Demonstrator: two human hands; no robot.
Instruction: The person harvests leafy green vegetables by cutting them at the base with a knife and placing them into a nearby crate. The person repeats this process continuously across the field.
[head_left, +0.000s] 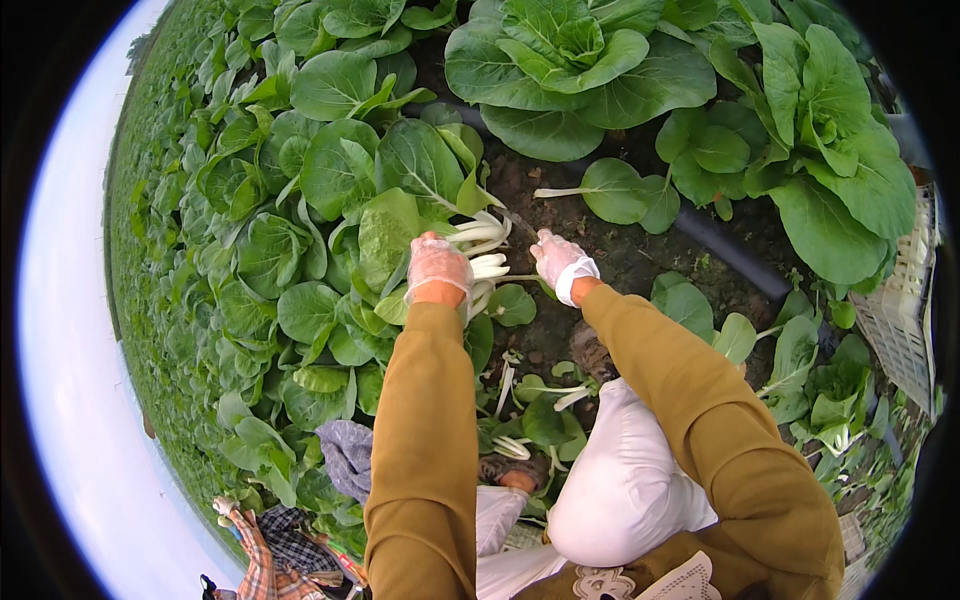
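My left hand (441, 270), in a thin clear plastic glove, grips a leafy green head of bok choy (480, 232) by its pale stalks. The white stalk bases point right, over the soil. In my right hand (559, 259), gloved the same way, is a knife; its narrow blade (519, 220) reaches up and left close to the stalk ends. Whether the blade touches the stalks I cannot tell. My fingers hide the handle. Just above my right hand, a loose leaf (611, 190) with a white stem lies on dark soil (555, 165).
Dense leafy plants (247, 247) spread across the left. Large heads (570, 67) grow at the top. A black hose (731, 251) crosses the soil. Plastic crates (900, 300) stand at the right. Cut leaves (551, 416) lie near my knees. Another person (274, 551) is at lower left.
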